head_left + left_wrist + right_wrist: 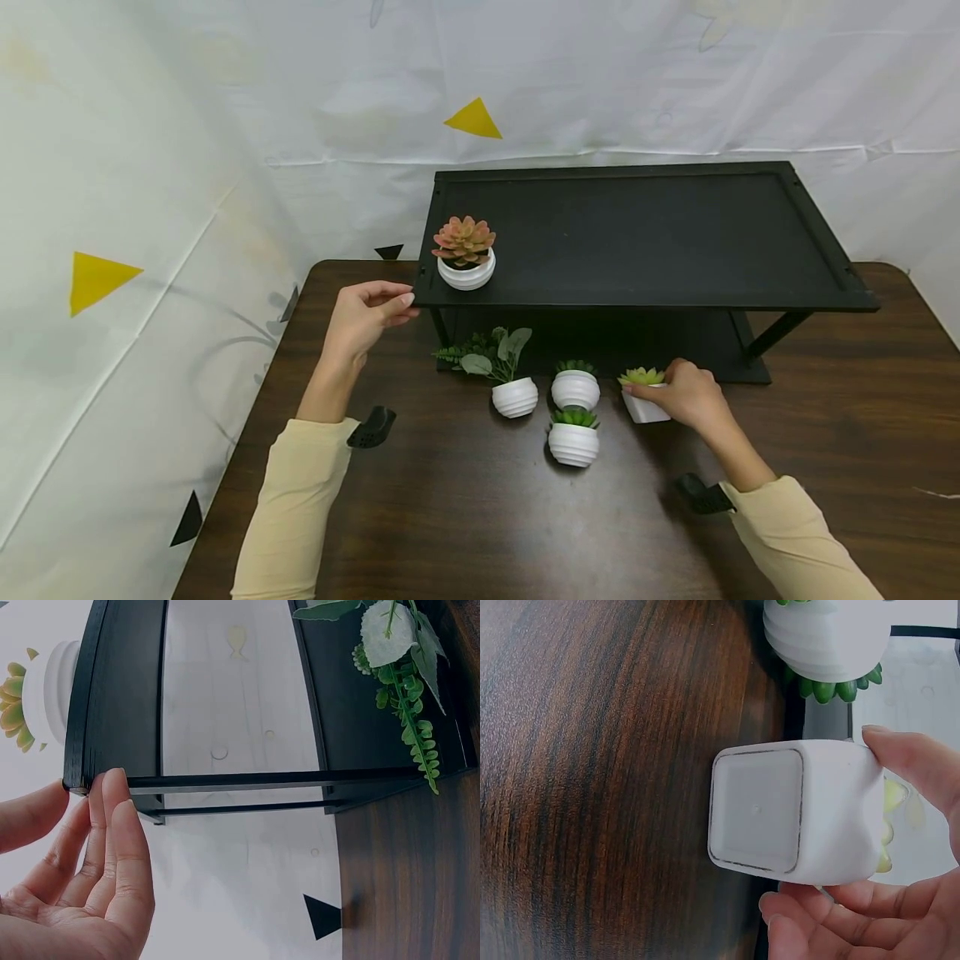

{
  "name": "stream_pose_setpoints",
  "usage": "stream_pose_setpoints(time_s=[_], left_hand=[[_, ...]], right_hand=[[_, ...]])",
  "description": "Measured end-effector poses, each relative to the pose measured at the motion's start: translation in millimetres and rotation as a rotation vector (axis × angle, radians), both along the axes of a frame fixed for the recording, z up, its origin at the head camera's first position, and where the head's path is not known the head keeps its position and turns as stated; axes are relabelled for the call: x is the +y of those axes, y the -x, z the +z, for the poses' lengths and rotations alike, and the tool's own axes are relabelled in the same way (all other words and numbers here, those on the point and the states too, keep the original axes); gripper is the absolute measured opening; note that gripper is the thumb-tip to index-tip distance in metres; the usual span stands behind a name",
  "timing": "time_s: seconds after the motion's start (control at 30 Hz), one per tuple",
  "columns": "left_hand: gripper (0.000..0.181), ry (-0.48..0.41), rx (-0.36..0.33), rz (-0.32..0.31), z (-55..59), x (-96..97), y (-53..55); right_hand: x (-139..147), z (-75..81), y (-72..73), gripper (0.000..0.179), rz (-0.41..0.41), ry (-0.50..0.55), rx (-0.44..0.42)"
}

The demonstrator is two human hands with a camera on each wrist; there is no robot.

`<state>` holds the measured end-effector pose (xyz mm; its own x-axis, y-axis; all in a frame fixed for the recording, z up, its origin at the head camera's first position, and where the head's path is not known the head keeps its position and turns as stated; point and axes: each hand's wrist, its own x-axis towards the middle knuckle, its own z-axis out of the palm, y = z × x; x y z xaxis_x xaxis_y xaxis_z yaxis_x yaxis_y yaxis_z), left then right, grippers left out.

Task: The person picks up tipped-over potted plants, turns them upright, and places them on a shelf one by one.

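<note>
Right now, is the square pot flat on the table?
No: the square pot shows its underside. Whether it touches the table, I cannot tell.

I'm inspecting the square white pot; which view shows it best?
Right wrist: the square white pot is large, its base facing the camera. The head view shows it small, partly covered by the right hand; the left wrist view misses it.

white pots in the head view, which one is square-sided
The square-sided white pot with the yellow-green succulent, pinched by the right hand; its flat faces meet at corners, while the four others are rounded.
</note>
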<state>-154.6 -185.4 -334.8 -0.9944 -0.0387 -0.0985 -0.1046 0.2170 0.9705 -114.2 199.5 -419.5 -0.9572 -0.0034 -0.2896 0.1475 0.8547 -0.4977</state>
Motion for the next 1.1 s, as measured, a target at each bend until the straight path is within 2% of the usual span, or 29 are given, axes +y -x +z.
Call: stream_pose_setpoints(time_s=[0.7,0.93,1.1], left_hand=[[0.024,-0.004,-0.009,0.003,1.6,0.3,-0.9],[0.025,-0.009,-0.006,-0.003,1.3,0.3,-0.1],[0.026,-0.002,-0.007,-0.01,0.5,-0.2,0.1]], right_hand=[[6.0,1.5,-1.1,0.055,0.02,0.066,-0.009],[6.9,2.8,-2.6,0.043,0.027,0.072,-0.006],[8.2,4.4,-4.4,0.056,0.04,0.087,0.018]])
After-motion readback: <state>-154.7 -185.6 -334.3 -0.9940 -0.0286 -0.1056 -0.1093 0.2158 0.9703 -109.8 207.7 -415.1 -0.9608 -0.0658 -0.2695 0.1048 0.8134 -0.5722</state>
